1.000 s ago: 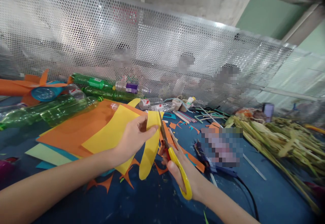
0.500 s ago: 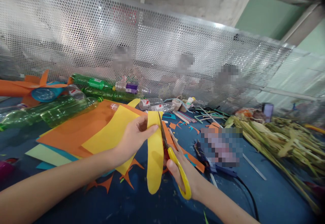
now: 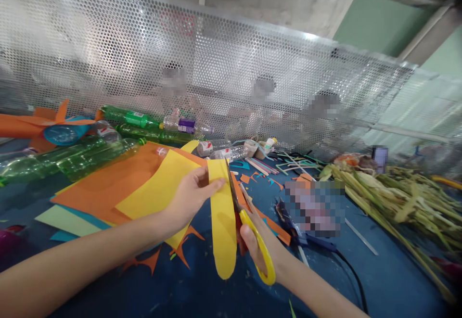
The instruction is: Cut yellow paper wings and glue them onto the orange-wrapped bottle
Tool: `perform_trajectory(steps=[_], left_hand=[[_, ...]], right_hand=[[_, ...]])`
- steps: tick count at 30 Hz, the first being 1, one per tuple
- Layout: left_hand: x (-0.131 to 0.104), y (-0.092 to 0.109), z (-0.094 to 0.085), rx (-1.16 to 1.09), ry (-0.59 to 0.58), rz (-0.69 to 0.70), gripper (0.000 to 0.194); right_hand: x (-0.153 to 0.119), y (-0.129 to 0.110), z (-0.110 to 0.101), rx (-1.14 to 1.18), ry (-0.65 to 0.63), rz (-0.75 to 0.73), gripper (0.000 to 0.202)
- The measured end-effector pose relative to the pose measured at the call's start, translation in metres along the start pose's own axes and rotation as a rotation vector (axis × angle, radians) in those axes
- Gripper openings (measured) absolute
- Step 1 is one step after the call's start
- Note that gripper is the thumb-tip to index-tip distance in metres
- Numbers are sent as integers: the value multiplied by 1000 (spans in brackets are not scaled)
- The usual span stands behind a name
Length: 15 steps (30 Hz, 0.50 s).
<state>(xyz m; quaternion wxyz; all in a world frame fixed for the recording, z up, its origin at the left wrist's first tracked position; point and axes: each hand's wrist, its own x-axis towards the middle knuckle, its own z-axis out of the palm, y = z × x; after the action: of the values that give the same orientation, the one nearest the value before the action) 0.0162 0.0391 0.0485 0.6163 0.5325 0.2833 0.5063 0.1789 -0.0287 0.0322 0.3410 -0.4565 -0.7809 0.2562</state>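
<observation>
Pinched between the thumb and fingers of my left hand (image 3: 193, 190) is a long yellow paper strip (image 3: 224, 231) with a rounded lower end. It hangs down over the table. My right hand (image 3: 265, 241) grips yellow-handled scissors (image 3: 258, 246), fingers through the loops. Their dark blades point up and lie along the strip's right edge, looking nearly closed. Behind my left hand a larger yellow sheet (image 3: 155, 193) rests on an orange sheet (image 3: 94, 188).
Green plastic bottles (image 3: 97, 154) lie at the left, beside an orange and blue paper-covered bottle (image 3: 61, 133). A blue glue gun (image 3: 303, 236) with a cord is at right, near dried husks (image 3: 404, 207). Orange scraps (image 3: 147, 260) dot the blue table (image 3: 144, 298). Perforated metal panels (image 3: 224, 58) stand behind.
The strip's lower end has swung slightly to the right. The scissors have shifted a little right and down with my right hand. My left hand keeps its hold.
</observation>
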Motion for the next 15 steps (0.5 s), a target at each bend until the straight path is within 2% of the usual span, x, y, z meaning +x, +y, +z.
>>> perform_trajectory(steps=[15], left_hand=[[0, -2, 0, -31, -14, -12, 17]], right_hand=[[3, 9, 1, 31, -14, -21, 53]])
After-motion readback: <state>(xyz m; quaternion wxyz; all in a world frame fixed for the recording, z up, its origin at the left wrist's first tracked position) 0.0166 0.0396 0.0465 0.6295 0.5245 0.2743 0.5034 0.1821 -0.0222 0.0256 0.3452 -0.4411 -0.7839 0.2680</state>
